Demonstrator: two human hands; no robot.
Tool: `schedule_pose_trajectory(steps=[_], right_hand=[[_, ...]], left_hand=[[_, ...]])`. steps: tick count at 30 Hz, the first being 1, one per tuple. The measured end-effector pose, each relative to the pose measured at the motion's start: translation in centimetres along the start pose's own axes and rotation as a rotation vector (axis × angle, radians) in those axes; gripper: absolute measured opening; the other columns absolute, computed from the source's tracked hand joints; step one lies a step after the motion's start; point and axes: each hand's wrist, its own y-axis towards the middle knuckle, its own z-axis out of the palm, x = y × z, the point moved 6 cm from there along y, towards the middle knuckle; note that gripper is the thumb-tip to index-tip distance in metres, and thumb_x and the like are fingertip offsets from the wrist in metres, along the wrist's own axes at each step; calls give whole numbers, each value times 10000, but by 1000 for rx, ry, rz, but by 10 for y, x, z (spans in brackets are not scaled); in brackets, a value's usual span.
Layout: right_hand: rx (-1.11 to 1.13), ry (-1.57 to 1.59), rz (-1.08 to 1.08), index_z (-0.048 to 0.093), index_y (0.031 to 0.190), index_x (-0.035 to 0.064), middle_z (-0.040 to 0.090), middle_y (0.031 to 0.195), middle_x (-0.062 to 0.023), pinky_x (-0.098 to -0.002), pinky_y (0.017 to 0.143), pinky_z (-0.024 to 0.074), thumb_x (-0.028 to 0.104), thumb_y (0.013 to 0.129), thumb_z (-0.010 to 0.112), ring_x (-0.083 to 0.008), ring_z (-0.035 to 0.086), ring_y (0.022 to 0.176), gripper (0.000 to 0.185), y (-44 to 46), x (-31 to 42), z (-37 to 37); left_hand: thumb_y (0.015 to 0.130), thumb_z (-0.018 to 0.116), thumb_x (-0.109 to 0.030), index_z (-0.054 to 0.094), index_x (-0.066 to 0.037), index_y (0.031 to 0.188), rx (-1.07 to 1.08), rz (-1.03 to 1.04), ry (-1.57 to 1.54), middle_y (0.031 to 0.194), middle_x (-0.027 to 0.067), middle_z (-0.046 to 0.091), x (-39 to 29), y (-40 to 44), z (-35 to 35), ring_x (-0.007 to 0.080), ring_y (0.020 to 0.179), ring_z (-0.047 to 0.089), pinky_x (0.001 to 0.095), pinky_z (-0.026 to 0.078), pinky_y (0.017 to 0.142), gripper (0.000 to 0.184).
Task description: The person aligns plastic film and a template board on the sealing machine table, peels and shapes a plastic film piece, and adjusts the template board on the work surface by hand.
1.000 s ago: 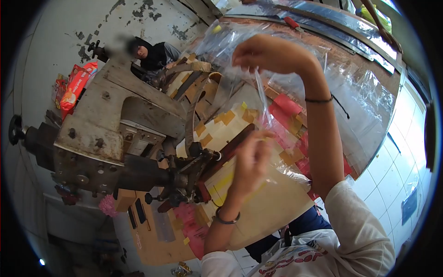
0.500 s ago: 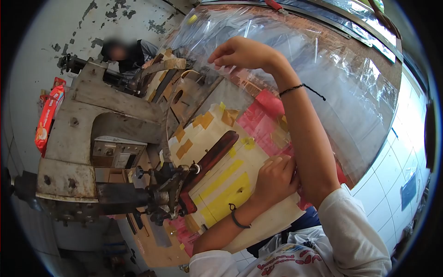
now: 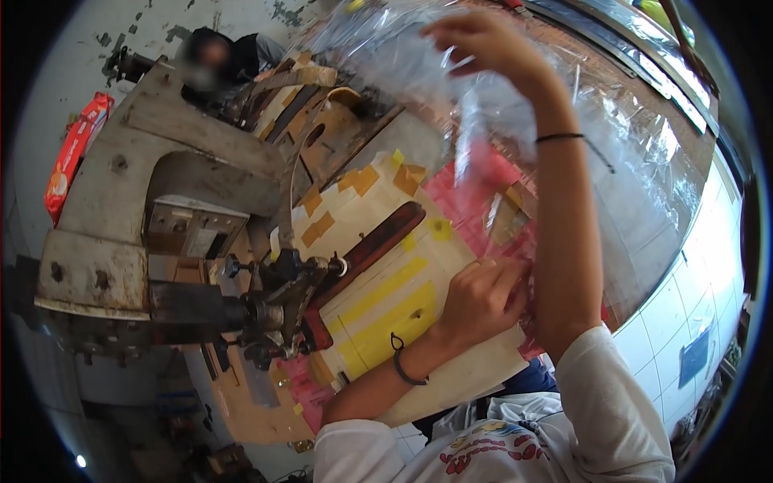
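My left hand (image 3: 483, 302) rests at the right edge of the taped board (image 3: 386, 314), its fingers curled on crumpled pink plastic (image 3: 527, 241). My right forearm hides part of that plastic. My right hand (image 3: 487, 50) is raised over the clear plastic sheeting (image 3: 620, 193), its fingers apart and slightly blurred, with nothing visible in them. Beneath it, some clear and pink plastic (image 3: 475, 165) is smeared by motion. A dark red bar (image 3: 374, 241) lies on the board, left of my left hand.
At the left stands a large worn metal machine (image 3: 97, 266) with a clamp-like head (image 3: 282, 302) reaching over the board. A red packet (image 3: 76, 157) leans by the wall. Another person (image 3: 229, 64) is behind the machine. Metal strips (image 3: 612, 60) lie along the far edge.
My right hand has moved up and to the right, its fingers spreading. Pink and clear plastic below it has shifted. My left hand stays at the pink plastic. The view has moved slightly.
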Motion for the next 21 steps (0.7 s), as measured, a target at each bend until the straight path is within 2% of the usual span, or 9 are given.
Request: schedule_pose_trajectory(steps=[1,3,6,9,10,11,16,19,21], right_hand=[[-96,-17,-74,707,1216,108,665,974,-21,-285,750,585,232,953,573,-105,618,784,320,-4,4,-21],[-321,159,-10,654,1222,43,677,951,-7,-226,644,513,262,1002,607,-85,629,725,314,-21,27,-64],[-569,311,-127,665,1128,72,544,765,64,-194,580,430,244,1032,543,-47,490,606,232,-50,53,-95],[-540,473,-163,633,966,96,396,665,100,-202,491,316,196,1042,509,-25,340,539,176,-47,41,-124],[-569,457,-154,626,951,100,382,662,102,-203,483,300,196,1042,510,-24,325,536,175,-51,52,-115],[-597,439,-149,618,936,103,369,660,104,-204,476,284,195,1041,511,-24,310,532,176,-51,60,-109],[-572,360,-171,640,975,86,402,696,101,-202,510,320,228,1032,533,-22,352,574,186,-52,76,-90],[-599,297,-180,662,1019,71,415,707,101,-202,516,326,228,1029,536,-21,364,579,202,-58,89,-73],[-620,299,-183,672,1039,65,429,707,102,-200,524,339,227,1026,539,-22,375,579,210,-58,92,-64]], left_hand=[[752,717,-55,642,-27,983,-21,10,33,737,88,627,-5,-2,-7,276,606,611,368,497,574,245],[768,707,-31,657,-27,1040,-59,41,85,698,73,627,-21,1,-26,260,563,604,355,489,552,277],[822,669,-21,612,-13,1211,-5,-186,55,615,52,580,-22,-12,-54,246,512,576,362,471,523,393],[863,642,-66,476,14,1399,158,-546,331,580,68,561,15,-32,-51,268,478,562,389,459,498,566],[899,622,-185,348,23,1492,230,-590,428,562,79,566,31,-40,-47,289,487,584,424,460,495,686],[910,605,-236,330,21,1502,249,-606,480,555,98,580,38,-41,-44,307,487,600,435,473,489,702],[933,548,-405,289,0,1531,323,-717,584,557,176,624,57,-38,-39,366,511,642,482,506,493,767],[930,564,-379,353,68,1486,305,-724,553,522,112,582,59,-36,-44,344,498,615,465,481,508,743],[932,563,-376,353,73,1482,323,-741,551,531,133,590,59,-37,-45,355,514,625,472,492,523,740]])
